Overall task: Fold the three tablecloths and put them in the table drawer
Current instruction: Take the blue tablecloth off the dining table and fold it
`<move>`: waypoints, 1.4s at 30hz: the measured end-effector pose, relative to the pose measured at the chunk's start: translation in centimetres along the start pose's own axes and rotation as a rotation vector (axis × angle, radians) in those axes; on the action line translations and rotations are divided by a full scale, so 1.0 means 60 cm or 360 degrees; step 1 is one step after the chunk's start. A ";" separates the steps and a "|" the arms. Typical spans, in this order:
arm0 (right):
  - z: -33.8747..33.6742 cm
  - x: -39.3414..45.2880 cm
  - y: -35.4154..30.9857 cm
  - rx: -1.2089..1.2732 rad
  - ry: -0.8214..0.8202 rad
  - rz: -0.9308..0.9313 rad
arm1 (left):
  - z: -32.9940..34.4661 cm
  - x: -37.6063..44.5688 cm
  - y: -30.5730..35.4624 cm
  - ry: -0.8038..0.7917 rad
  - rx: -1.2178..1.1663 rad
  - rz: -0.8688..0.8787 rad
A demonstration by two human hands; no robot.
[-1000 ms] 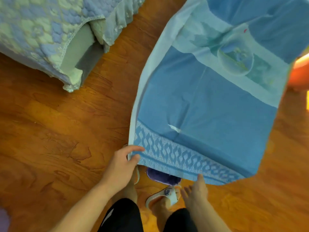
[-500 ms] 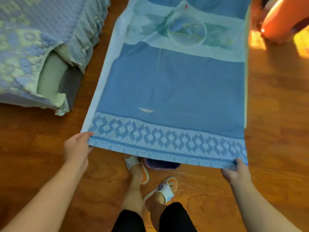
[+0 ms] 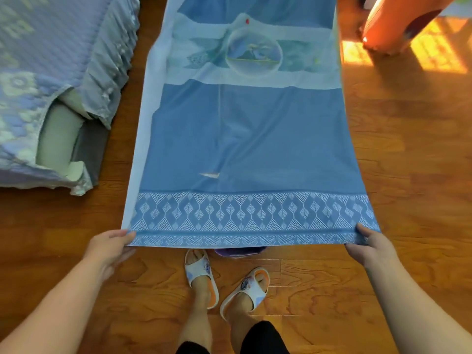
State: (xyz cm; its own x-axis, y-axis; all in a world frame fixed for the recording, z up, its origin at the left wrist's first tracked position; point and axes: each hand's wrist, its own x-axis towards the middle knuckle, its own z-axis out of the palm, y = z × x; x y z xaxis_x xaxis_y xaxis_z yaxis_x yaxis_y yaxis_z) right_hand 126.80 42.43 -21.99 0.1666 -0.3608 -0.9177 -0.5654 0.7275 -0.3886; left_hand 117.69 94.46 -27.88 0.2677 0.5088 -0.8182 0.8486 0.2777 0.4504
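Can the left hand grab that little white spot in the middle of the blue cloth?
Probably not right now. The left hand is pinching the tablecloth at its near left corner, and the white spot sits farther up. Letting go would drop that corner.

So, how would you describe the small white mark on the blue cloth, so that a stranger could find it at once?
Start from the blue tablecloth stretched over the wooden floor, its near corners held by both hands. Look just above the white diamond-pattern border, left of centre. The white mark is a thin horizontal sliver, alone on plain blue.
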 end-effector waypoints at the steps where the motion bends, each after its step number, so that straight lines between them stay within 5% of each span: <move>1: -0.003 0.004 0.006 0.0050 0.0036 0.0034 | -0.001 -0.001 0.002 -0.0020 -0.0049 -0.0046; 5: -0.011 0.044 0.024 0.0131 0.0145 0.0034 | 0.000 -0.009 0.004 -0.0023 0.0123 0.0063; 10: -0.010 0.098 0.036 0.0207 0.0394 0.0005 | -0.020 0.003 0.004 0.0301 0.0647 0.0363; 14: 0.000 0.074 0.043 0.0119 0.0453 0.0034 | -0.016 -0.011 0.023 0.0011 0.0206 -0.0139; 18: -0.051 0.236 0.050 -0.0873 0.0339 -0.0090 | -0.013 -0.055 0.041 -0.0271 0.0335 -0.0108; 21: 0.030 0.199 0.150 -0.1231 0.0306 -0.0321 | -0.014 -0.073 0.038 -0.0440 0.0504 0.0066; 24: 0.213 -0.081 0.279 -0.1799 -0.0381 -0.0597 | -0.010 -0.077 0.034 -0.0571 0.0613 0.0161; 27: 0.308 -0.156 0.396 -0.2245 -0.0954 -0.0726 | -0.008 -0.076 0.045 -0.0752 0.0711 0.0241; 29: 0.365 -0.186 0.472 -0.2466 -0.0916 -0.0841 | -0.004 -0.071 0.057 -0.0877 0.0768 0.0312; 33: 0.447 -0.213 0.551 -0.2947 -0.0329 -0.1239 | -0.022 -0.027 0.095 -0.1252 0.1081 0.0359; 35: 0.452 -0.219 0.568 -0.2970 -0.0113 -0.1271 | -0.052 0.027 0.127 -0.1353 0.1594 0.0607; 37: 0.439 -0.222 0.592 -0.2859 0.0052 -0.1424 | -0.079 0.086 0.183 -0.1088 0.2001 0.1088; 39: 0.429 -0.222 0.613 -0.2764 0.0173 -0.1569 | -0.079 0.130 0.265 -0.0728 0.1987 0.1669; 42: 0.422 -0.224 0.623 -0.2668 0.0316 -0.1600 | -0.011 0.174 0.381 -0.0612 0.2077 0.2605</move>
State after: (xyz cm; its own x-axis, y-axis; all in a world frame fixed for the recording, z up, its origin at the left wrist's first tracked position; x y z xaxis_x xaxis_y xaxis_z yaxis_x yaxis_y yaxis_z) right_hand 123.87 89.26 -26.26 0.8511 -0.3573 -0.3846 -0.4263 -0.8980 -0.1090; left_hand 139.59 106.66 -25.86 0.8213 -0.5549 -0.1326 -0.4860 -0.8022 0.3468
